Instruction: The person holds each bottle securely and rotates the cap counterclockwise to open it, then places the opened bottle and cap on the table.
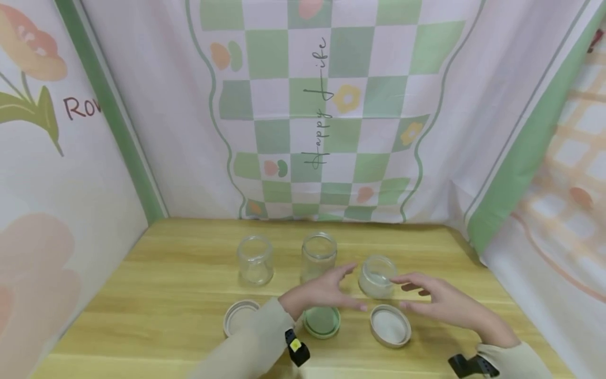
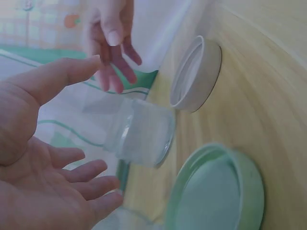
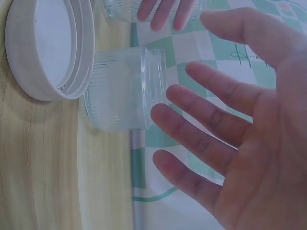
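Three clear glass jars without lids stand in a row on the wooden table. The short right jar (image 1: pixel 377 278) has my left hand (image 1: pixel 326 289) on one side and my right hand (image 1: pixel 437 301) on the other. Both hands hold nothing, thumbs and fingers spread. In front of that jar lies a white lid (image 1: pixel 390 326), inner side up. My left forearm passes over a green lid (image 1: pixel 322 321), also inner side up. The middle jar (image 1: pixel 319 255) is partly hidden behind my left hand. In the right wrist view, the ribbed short jar (image 3: pixel 117 88) shows just beyond my fingertips.
The left jar (image 1: pixel 255 260) stands at the back left. A third lid (image 1: pixel 239 316), pale, lies in front of it, partly covered by my left sleeve (image 1: pixel 255 337). A checkered curtain (image 1: pixel 310 121) hangs behind the table (image 1: pixel 156 295), with printed cloth at both sides.
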Tool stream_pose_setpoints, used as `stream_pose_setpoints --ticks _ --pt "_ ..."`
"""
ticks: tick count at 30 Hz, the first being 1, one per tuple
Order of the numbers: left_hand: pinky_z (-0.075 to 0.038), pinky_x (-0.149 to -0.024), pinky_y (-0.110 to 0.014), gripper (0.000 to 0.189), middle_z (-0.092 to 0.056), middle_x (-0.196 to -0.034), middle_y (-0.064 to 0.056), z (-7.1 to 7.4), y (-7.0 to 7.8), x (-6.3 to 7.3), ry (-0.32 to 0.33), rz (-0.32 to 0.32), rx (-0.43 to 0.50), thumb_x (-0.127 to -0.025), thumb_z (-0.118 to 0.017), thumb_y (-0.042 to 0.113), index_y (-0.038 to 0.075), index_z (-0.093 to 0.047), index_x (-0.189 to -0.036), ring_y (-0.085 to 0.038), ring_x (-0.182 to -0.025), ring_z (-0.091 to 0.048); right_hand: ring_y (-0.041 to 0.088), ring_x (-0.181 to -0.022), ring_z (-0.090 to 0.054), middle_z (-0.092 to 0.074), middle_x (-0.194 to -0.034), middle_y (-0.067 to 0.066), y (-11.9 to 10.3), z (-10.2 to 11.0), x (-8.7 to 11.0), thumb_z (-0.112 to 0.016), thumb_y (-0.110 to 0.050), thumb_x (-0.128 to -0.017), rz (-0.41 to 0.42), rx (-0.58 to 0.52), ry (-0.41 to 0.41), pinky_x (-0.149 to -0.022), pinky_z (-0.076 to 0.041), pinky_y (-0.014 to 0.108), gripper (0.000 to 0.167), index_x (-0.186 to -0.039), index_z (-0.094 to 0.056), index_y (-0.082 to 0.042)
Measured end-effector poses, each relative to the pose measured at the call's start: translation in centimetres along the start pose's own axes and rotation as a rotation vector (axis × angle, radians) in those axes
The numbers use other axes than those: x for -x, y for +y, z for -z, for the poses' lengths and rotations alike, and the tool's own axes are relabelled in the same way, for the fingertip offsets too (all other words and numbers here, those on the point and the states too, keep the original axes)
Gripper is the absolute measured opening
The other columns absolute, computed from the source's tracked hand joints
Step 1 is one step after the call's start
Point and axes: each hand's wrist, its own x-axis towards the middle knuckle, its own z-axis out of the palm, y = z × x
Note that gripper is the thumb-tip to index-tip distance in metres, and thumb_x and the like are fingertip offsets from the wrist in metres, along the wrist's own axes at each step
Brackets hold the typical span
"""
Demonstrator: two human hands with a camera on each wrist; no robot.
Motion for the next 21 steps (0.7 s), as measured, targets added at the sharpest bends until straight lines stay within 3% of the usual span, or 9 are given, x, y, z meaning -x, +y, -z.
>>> stream_pose_setpoints --ticks 8,13,21 --pt "-0.031 -0.116 -0.047 0.090 -0.035 -0.158 -0.003 3.2 -0.3 3.4 -0.093 -0.050 0.023 -0.087 -0.080 0.031 0.020 -0.026 -0.159 -0.026 -0.145 -0.032 0.026 -0.110 -0.063 -0.063 -0.131 0.008 0.2 -0.1 -0.2 -0.071 -0.025 -0.096 -0.001 0.015 0.022 -0.083 -0.055 0.038 0.044 -0.137 -0.059 -0.015" --pt "-0.031 -0.116 -0.050 0.089 -0.038 -0.156 -0.008 4.4 -0.7 5.4 -0.070 -0.068 0.030 -0.087 -0.080 0.030 0.018 -0.028 -0.158 -0.030 -0.143 -0.035 0.026 -0.108 -0.064 -0.064 -0.129 0.010 0.3 -0.1 -0.3 -0.070 -0.024 -0.096 -0.003 0.001 0.035 -0.083 -0.055 0.036 0.043 -0.136 -0.059 -0.011" --pt "-0.029 -0.116 -0.051 0.086 -0.041 -0.155 -0.011 6.7 -2.3 8.8 0.022 -0.067 -0.048 -0.088 -0.079 0.035 0.015 -0.032 -0.157 -0.028 -0.140 -0.038 0.024 -0.105 -0.065 -0.065 -0.126 0.008 0.7 -0.4 -0.2 -0.070 -0.022 -0.096 -0.018 0.015 0.093 -0.082 -0.056 0.037 0.039 -0.133 -0.062 -0.011"
